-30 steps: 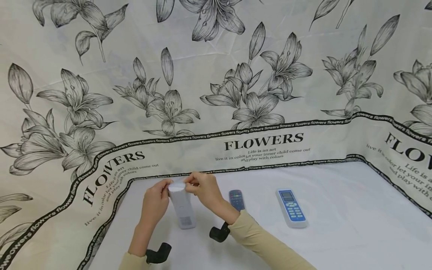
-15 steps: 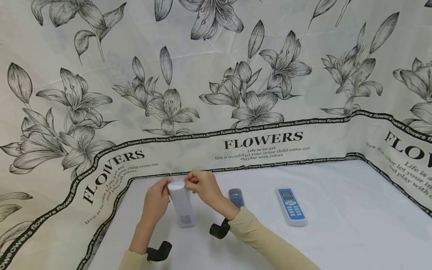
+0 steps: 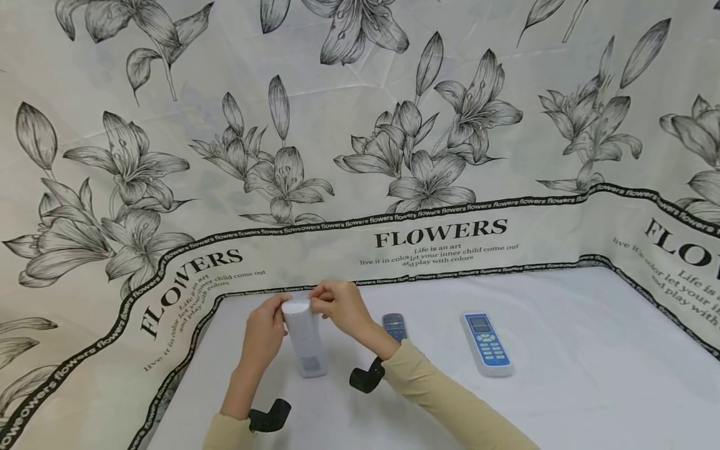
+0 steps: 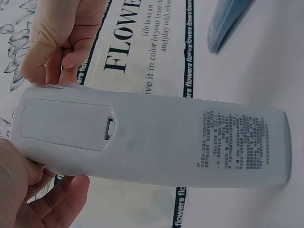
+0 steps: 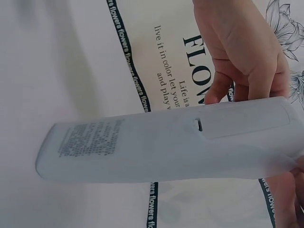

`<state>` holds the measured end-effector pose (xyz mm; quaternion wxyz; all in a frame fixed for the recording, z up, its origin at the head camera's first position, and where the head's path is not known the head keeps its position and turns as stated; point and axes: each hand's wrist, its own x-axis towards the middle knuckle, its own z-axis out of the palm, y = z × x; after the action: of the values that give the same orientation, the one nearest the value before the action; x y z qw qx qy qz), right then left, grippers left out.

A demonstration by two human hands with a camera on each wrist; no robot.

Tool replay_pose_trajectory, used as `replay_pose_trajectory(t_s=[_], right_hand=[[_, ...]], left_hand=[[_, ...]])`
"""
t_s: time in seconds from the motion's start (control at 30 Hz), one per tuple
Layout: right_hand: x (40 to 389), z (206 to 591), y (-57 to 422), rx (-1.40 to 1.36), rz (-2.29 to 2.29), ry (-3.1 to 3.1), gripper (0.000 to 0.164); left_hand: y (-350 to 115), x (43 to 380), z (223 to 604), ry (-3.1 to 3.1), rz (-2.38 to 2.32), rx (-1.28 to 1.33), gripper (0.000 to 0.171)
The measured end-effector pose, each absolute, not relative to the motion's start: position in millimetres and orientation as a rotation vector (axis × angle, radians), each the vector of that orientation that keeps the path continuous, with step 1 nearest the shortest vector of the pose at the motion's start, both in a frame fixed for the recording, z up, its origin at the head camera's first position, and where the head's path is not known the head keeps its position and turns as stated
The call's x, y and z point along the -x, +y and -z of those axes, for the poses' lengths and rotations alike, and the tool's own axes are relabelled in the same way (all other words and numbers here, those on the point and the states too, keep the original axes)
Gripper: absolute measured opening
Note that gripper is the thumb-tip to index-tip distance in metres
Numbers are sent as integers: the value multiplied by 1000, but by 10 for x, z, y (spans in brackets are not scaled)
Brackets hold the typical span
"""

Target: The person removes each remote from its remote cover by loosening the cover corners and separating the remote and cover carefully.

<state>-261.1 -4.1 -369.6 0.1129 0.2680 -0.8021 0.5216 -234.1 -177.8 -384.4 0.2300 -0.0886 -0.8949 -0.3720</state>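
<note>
Head view: left hand (image 3: 264, 331) and right hand (image 3: 344, 310) pinched the white remote (image 3: 304, 337) by its upper end, apparently working its thin cover (image 5: 278, 159). Next move likely called for even tension.

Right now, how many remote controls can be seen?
3: a white remote in the left hand and right hand, a dark remote partly hidden behind the right forearm, a blue-faced remote farther right.

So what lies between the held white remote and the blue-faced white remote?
Head view: the right grip, tan sleeve, black wrist piece and partly hidden dark blue oblong remote.
</note>
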Motion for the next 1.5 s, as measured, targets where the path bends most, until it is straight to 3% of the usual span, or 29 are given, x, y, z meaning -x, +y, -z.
replay_pose_trajectory(t_s=[0.97, 1.5], right_hand=[[2626, 3756, -59, -675, -1701, -2382, 10], [2573, 3795, -7, -693, -1950, -2370, 20]], left_hand=[[-1747, 2303, 3887, -2400, 1126, 198, 23], [-1811, 2306, 3915, -2438, 1392, 143, 27]])
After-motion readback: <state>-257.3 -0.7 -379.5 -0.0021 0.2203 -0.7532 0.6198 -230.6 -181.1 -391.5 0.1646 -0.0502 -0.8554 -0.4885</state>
